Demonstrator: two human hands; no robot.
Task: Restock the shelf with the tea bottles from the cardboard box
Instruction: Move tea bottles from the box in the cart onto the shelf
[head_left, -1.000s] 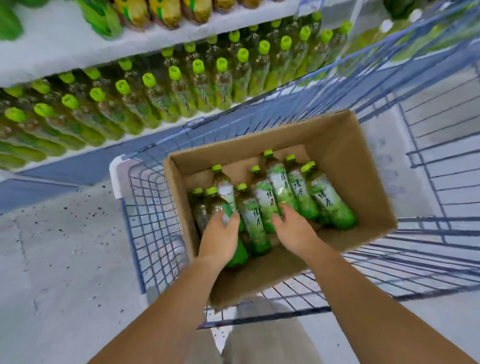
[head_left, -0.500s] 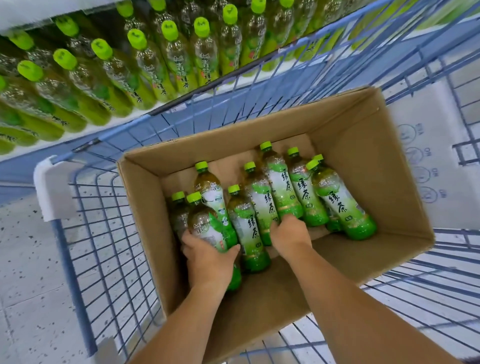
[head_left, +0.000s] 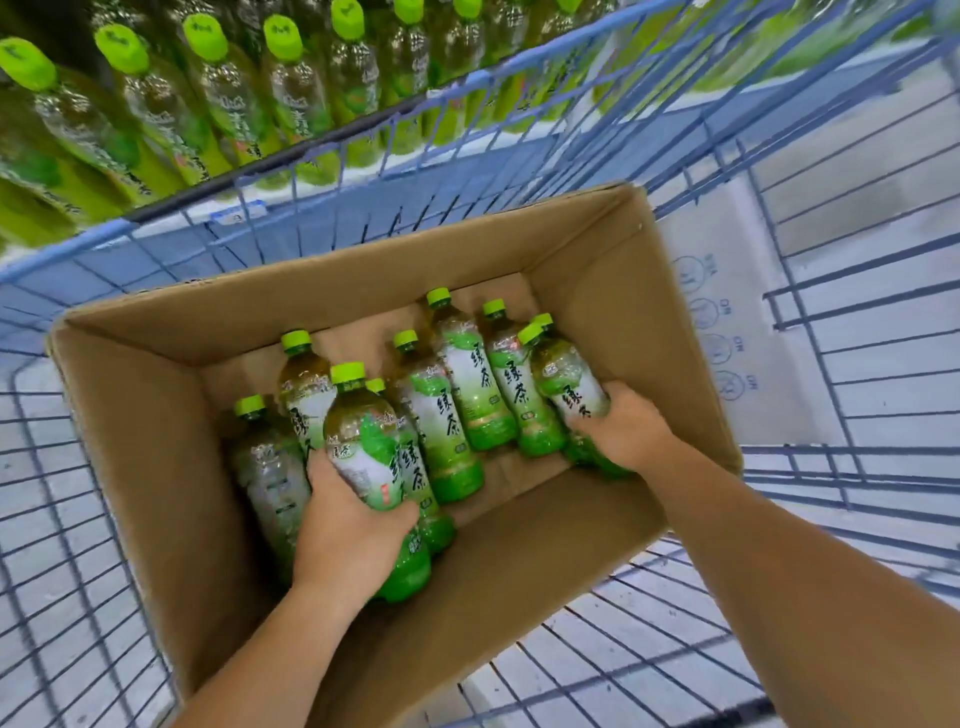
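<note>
Two bottles are gripped. My left hand (head_left: 349, 530) wraps the lower body of one tea bottle (head_left: 363, 441), tilted above its neighbours at the left of the cardboard box (head_left: 150, 426). My right hand (head_left: 623, 431) curls round the rightmost bottle (head_left: 566, 376) near the right wall. The remaining bottles (head_left: 452, 415) lie between. The box sits in the blue wire cart (head_left: 52, 597).

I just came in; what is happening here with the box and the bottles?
A person is taking tea bottles from the cardboard box, which sits in a blue wire cart. The left hand grips one bottle, raised above the rest; the right hand grips another bottle at the row's right end. The shelf beyond is already well stocked.
</note>
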